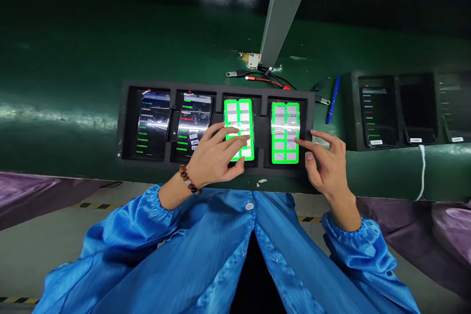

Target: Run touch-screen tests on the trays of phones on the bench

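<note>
A black foam tray (259, 171) on the green bench holds several smartphones in separate slots. My left hand (217, 154), with a beaded bracelet at its wrist, lies over the phone with a bright green-and-white grid (238, 108); its fingers are spread and touch or hover just over the screen. My right hand (327, 162) reaches its index finger to the right edge of another phone (285, 130) with a green grid and thin drawn lines. Its thumb stands apart. Two phones at the left, one at the end (153, 125) and one beside it (193, 117), show dark screens with green text lists.
A second foam tray (353, 113) at the right holds more dark phones; a white cable (422, 171) hangs near it. Between the trays lies a blue pen (333, 100). Behind the main tray, black and red cables (263, 79) lie by a grey metal post (287, 10).
</note>
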Action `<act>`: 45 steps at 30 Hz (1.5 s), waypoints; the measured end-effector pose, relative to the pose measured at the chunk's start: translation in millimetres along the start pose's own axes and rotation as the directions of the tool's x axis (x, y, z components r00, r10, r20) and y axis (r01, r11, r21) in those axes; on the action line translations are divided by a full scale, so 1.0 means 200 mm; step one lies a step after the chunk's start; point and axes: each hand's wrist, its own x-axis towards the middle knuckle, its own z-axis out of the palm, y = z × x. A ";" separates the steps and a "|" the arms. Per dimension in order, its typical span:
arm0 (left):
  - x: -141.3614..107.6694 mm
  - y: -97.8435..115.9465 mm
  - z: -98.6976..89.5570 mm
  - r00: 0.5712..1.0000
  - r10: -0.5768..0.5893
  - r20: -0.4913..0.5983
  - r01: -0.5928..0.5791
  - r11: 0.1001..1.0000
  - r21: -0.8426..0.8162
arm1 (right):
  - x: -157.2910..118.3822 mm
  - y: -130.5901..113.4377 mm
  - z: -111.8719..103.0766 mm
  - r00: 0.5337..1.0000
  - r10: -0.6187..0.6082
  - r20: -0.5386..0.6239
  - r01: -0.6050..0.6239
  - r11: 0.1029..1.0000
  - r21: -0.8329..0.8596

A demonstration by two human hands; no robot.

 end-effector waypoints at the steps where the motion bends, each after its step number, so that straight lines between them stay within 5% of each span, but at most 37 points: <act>1: -0.01 0.00 -0.01 1.000 -0.015 -0.001 0.015 1.000 0.006 | 0.02 -0.01 0.01 1.000 -0.002 -0.002 0.002 1.000 0.001; 9: -0.12 -0.06 -0.07 0.985 -0.112 -0.129 0.125 0.988 0.095 | 0.17 -0.11 0.12 0.990 -0.131 0.054 0.128 0.990 0.054; 22: 0.08 0.01 0.01 0.998 -0.062 -0.031 0.062 0.998 0.016 | 0.09 0.00 0.03 0.998 0.032 -0.051 -0.032 0.999 -0.014; 34: -0.03 -0.05 -0.08 0.969 -0.208 -0.132 0.220 0.972 0.081 | 0.25 -0.09 0.11 0.995 -0.092 0.040 0.090 0.995 0.054; 45: 0.17 0.01 0.03 0.993 -0.107 -0.047 0.107 0.994 0.000 | 0.21 0.03 0.05 0.998 0.054 -0.042 -0.054 0.999 0.000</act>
